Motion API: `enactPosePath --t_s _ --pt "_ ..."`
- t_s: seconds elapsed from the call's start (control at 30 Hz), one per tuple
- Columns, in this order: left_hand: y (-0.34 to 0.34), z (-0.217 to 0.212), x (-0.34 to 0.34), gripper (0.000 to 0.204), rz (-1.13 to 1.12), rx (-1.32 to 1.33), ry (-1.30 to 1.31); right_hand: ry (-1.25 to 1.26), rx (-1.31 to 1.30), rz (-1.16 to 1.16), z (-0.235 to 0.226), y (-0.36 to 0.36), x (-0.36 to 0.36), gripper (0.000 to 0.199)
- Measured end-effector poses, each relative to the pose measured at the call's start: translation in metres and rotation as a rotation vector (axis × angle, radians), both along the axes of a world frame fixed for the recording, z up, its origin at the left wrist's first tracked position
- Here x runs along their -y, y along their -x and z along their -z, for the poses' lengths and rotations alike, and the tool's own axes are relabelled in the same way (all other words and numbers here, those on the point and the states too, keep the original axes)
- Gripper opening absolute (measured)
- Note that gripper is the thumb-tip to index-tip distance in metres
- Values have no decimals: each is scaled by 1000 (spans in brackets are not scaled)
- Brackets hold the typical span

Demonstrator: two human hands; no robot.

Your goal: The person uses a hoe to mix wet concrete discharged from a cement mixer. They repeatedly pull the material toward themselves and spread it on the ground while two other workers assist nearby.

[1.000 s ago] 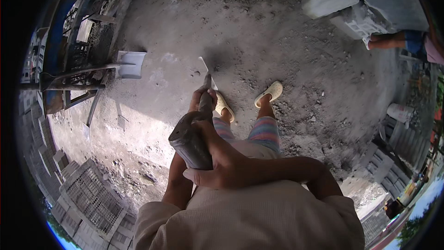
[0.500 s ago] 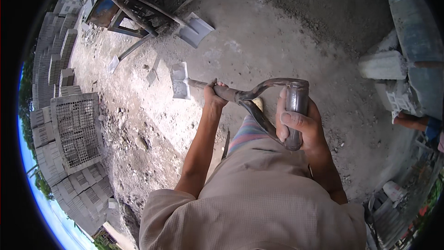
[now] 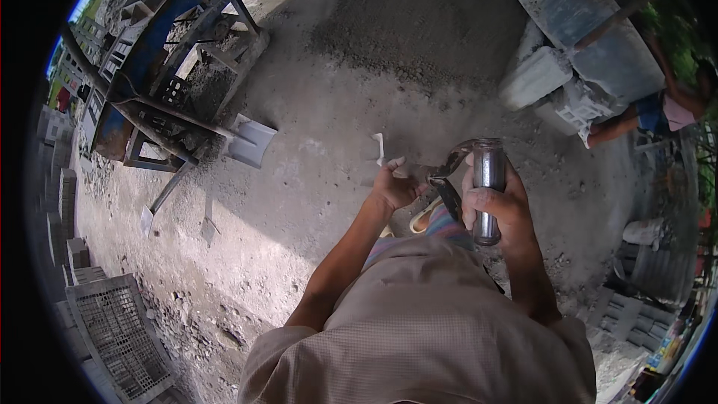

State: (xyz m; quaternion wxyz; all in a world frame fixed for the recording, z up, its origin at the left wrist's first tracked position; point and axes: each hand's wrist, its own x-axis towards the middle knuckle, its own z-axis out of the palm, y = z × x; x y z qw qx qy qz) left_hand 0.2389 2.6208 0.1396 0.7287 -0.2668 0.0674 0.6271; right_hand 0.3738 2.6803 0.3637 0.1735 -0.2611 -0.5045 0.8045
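Note:
I hold a shovel across my front, its dark metal D-shaped handle toward my right. Around the handle's crossbar, my right hand is closed with the thumb in front. My left hand grips the shaft lower down and hides most of it. Beyond that hand the pale blade shows only as a narrow edge, so whether it carries anything cannot be seen. My sandalled foot shows below the handle.
A rusty blue machine frame stands far left, with another shovel against it. Ahead lies a grey sand heap. At far right are a large drum, a concrete piece and another person. A mesh screen stands near left.
My view has turned right, bringing the sand heap in front. The shovel blade has swung away from the sunlit gravel and now shows edge-on. Both hands keep hold of the shovel.

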Motion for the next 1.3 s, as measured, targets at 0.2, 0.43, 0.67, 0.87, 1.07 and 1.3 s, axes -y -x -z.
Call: enactPosePath --t_s 0.2,0.43,0.67,0.87,1.07,1.3 --pt "45 6 11 15 -280 -379 -46 -46 -80 206 22 15 -41 45" --pt "132 149 134 28 -283 -673 913 -170 12 94 48 85 -119 39" --pt "149 107 126 9 -551 -220 1234 -79 -11 378 79 139 -227 36" --pt "240 9 -68 8 -468 -749 621 -1 -57 407 83 191 -293 40" --pt "223 -128 -257 16 -47 -1498 96 0 -39 485 75 229 -324 39" --pt "212 -179 -344 37 132 -1830 -230 -338 134 673 85 251 -309 38"
